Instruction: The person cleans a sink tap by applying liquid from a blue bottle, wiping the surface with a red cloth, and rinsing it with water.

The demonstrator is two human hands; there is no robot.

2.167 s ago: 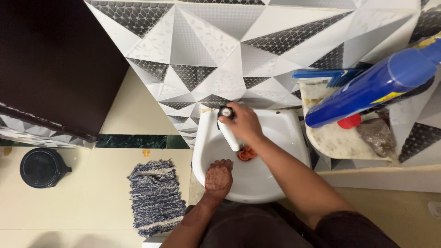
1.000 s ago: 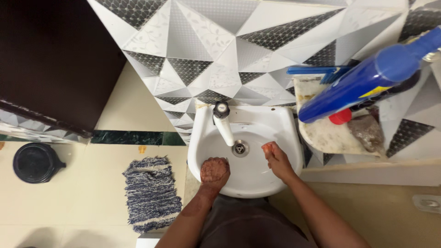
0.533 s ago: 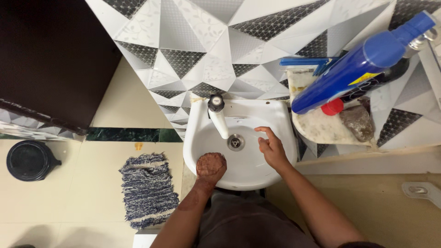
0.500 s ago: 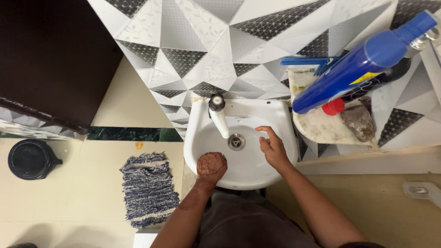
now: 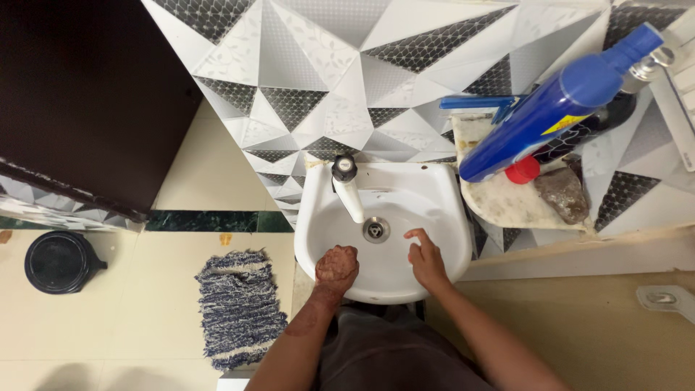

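Observation:
A white wall-hung washbasin (image 5: 441, 190) is below me, with a white tap (image 5: 350, 195) topped by a dark knob at its back and a metal drain (image 5: 375, 230) in the bowl. My left hand (image 5: 337, 266), stained dark reddish-brown, is curled into a loose fist over the basin's front left rim and holds nothing I can see. My right hand (image 5: 425, 259) hovers over the front right of the bowl, fingers apart and empty, close to the drain.
A corner shelf (image 5: 507, 206) right of the basin carries a big blue bottle (image 5: 557, 112), a red cap (image 5: 523, 171), a brown lump (image 5: 561, 194) and a blue comb-like tool (image 5: 481, 103). A blue-white mat (image 5: 239, 304) and a black round lid (image 5: 61, 262) lie on the floor. A dark door (image 5: 79, 94) stands at left.
My right hand left the tap knob, came down to the bowl's right side, opened its fingers and drew back a little toward me. The orange thing at the drain is gone. My left hand barely moved.

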